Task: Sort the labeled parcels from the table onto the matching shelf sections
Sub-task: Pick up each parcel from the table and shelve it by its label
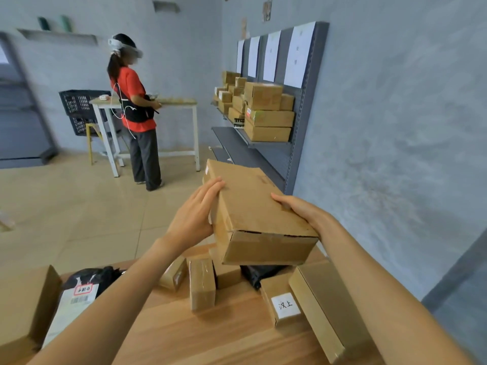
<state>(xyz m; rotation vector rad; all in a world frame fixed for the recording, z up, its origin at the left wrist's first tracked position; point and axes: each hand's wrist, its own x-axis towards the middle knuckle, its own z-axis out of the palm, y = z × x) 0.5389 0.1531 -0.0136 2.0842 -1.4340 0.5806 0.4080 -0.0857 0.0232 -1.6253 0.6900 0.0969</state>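
A grey room with a tan tile floor holds a wooden table [210,335] in front. Above it, 2 hands carry 1 big brown box [253,217]. The left hand [196,217] presses flat on its left side, and the right hand [303,212] curls its grip over the right edge. On the table lie about 6 brown boxes, 1 with a white label [286,305], and 2 black bags [92,281]. The grey shelf [266,143] on the right wall holds many stacked boxes under 4 white paper signs [299,55]. 1 person in a red shirt [134,101] stands at a white table [184,104] far back.
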